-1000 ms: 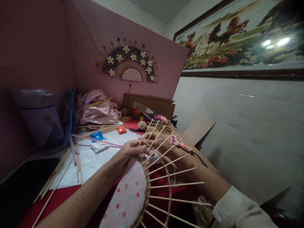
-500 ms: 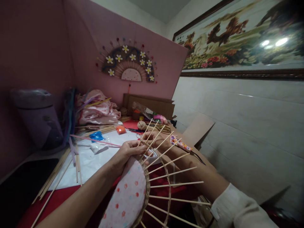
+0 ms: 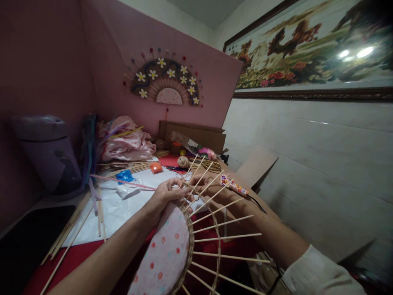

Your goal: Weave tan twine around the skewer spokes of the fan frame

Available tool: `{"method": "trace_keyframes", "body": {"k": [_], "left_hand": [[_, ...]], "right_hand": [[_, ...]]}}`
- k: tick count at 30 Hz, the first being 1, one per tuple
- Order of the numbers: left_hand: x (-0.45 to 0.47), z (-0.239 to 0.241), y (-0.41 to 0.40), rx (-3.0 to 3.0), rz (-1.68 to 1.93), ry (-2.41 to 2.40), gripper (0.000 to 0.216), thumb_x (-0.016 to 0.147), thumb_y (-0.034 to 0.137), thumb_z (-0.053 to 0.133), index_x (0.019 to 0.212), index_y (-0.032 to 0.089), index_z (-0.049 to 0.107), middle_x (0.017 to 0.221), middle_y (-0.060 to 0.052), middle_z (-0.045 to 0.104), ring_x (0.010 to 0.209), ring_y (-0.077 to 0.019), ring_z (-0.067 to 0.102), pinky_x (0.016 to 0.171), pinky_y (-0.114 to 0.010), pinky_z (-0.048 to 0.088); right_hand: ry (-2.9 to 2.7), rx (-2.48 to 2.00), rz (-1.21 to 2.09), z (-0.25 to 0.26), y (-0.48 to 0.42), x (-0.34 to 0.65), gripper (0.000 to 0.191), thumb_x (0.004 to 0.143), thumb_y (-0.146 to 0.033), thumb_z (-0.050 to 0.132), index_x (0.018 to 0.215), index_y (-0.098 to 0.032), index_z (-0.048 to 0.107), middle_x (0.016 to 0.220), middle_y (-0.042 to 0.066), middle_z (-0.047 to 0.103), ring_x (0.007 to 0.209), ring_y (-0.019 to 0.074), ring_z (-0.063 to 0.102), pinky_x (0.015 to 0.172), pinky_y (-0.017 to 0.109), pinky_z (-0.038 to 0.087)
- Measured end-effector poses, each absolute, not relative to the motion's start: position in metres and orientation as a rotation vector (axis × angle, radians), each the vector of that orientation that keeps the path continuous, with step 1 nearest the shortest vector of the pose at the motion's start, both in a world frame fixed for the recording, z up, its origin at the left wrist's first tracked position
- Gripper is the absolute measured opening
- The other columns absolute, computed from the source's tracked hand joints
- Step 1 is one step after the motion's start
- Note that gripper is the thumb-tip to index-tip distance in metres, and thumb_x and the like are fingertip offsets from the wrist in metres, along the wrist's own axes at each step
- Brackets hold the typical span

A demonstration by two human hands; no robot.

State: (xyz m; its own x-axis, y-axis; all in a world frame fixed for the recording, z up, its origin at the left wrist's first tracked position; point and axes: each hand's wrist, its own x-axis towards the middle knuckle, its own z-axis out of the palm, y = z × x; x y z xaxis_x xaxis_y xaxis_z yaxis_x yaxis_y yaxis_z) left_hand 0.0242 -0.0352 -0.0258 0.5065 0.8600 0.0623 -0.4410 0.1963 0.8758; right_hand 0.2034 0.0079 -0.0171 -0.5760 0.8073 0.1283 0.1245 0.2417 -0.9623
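Note:
I hold a half-made fan (image 3: pixel 167 256): a pink dotted fabric half-disc edged with woven straw, thin wooden sticks (image 3: pixel 225 237) fanning out from it. My left hand (image 3: pixel 164 196) pinches the woven rim at the top, fingers closed on the straw strand among the sticks. Behind the sticks, my right hand (image 3: pixel 211 189) has its fingers curled on the same spot. A beaded, multicoloured strip (image 3: pixel 234 186) lies across my right wrist.
A finished flowered fan (image 3: pixel 166 84) hangs on the pink wall. The table holds white paper (image 3: pixel 119 209), loose sticks (image 3: pixel 72 229), a blue packet (image 3: pixel 125 176), an orange bit (image 3: pixel 156 167), pink cloth (image 3: pixel 129 141), a cardboard box (image 3: pixel 196 137) and a grey appliance (image 3: pixel 49 151).
Both hands stay at the fan's top rim with only small finger shifts. My right forearm has slid slightly down and right.

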Motion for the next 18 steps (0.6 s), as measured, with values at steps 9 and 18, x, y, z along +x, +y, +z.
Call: {"method": "trace_keyframes", "body": {"k": [9,18], "left_hand": [[0.0241,-0.0239,-0.0373,1.010,0.988,0.491,0.029,0.069,0.020,0.068,0.088,0.019,0.047,0.068,-0.007,0.068,0.051,-0.0191,0.063,0.050,-0.030,0.049],[0.0210,-0.0217,-0.0381,1.010,0.947,0.529,0.023,0.073,0.026,0.065,0.090,0.019,0.050,0.073,-0.007,0.069,0.053,-0.0187,0.064,0.051,-0.029,0.049]], "right_hand": [[-1.818,-0.910,1.411,-0.0174,0.0039,0.2089,0.031,0.063,-0.043,0.073,0.068,-0.016,0.061,0.059,-0.003,0.053,0.053,0.0086,0.044,0.053,0.024,0.031],[-1.732,-0.946,1.456,-0.0234,0.0060,0.2102,0.030,0.059,-0.040,0.076,0.067,-0.015,0.063,0.062,-0.002,0.057,0.054,0.0088,0.047,0.055,0.024,0.035]]}}
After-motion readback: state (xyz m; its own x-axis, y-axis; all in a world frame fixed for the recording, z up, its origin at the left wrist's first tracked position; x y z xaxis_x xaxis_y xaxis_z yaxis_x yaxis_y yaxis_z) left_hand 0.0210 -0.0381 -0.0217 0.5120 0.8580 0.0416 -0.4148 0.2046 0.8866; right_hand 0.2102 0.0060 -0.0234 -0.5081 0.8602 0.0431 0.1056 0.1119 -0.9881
